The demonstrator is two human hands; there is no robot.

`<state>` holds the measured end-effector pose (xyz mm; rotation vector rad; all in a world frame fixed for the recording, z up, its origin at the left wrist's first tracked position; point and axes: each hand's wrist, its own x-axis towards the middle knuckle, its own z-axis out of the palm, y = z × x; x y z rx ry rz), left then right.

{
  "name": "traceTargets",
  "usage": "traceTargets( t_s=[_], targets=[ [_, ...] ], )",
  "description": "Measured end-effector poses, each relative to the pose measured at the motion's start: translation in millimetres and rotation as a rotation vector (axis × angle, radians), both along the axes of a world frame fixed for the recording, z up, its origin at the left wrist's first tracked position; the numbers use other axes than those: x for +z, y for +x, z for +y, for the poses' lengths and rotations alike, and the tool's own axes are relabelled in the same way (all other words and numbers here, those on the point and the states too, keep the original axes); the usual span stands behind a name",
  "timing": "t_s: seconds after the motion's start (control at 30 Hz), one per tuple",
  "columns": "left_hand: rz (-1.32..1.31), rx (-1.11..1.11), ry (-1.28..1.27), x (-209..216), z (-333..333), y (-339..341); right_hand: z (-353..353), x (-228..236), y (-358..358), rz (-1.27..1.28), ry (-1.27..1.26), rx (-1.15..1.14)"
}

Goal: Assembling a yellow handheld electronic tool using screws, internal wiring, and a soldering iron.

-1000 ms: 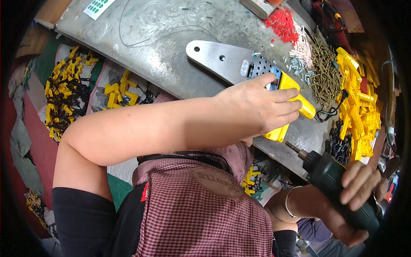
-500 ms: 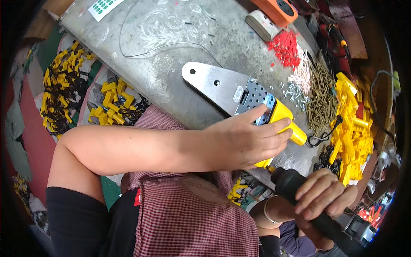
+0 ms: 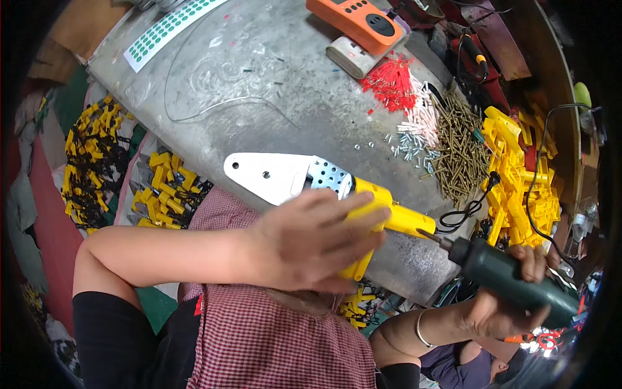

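Note:
A tool with a yellow plastic handle (image 3: 394,217) and a flat silver metal plate (image 3: 269,175) lies on the grey metal table (image 3: 259,97) near its front edge. My left hand (image 3: 311,240) lies over the yellow handle and presses it down, fingers wrapped around it. My right hand (image 3: 502,311) grips a dark green electric screwdriver (image 3: 512,279) at the lower right. The screwdriver's bit (image 3: 429,235) touches the right end of the yellow handle. My checked red shirt fills the lower middle.
On the table's far side lie an orange meter (image 3: 356,16), a pile of red pieces (image 3: 392,81), white pieces (image 3: 424,120) and brass screws (image 3: 460,149). Yellow plastic parts (image 3: 518,181) are stacked on the right. More yellow parts (image 3: 162,194) lie below the table on the left.
My right hand has brought the screwdriver up from the lower right until its bit meets the yellow handle. My left hand has stayed on the handle.

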<state>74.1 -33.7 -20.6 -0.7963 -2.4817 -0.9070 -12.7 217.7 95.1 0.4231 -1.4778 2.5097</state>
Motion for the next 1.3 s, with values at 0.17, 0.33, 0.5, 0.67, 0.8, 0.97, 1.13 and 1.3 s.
traceTargets(
  t_s=[0.17, 0.33, 0.5, 0.67, 0.8, 0.97, 1.13, 1.3],
  targets=[
    [-0.018, 0.224, -0.156, 10, -41, -77, 31, -42, -14, -0.089, -0.298, 0.110],
    [0.060, -0.024, -0.559, 9, -36, -115, 24, -68, -22, -0.143, -0.469, 0.127],
    [0.130, -0.158, -0.852, 15, -23, -120, 27, -88, -27, -0.171, -0.505, 0.078],
    [-0.016, -0.064, -0.462, 18, -29, -117, 29, -101, -30, -0.208, -0.539, 0.031],
    [-0.225, 0.175, -0.063, 27, -37, -70, 16, -101, -28, -0.211, -0.550, 0.025],
    [-0.328, 0.309, 0.124, 14, -28, -38, 13, -105, -31, -0.238, -0.581, 0.105],
    [-0.249, 0.372, 0.238, -5, -19, -31, 14, -108, -32, -0.246, -0.584, 0.067],
    [-0.202, 0.358, 0.241, -9, -17, -32, 7, -104, -37, -0.263, -0.641, 0.134]
  ],
)
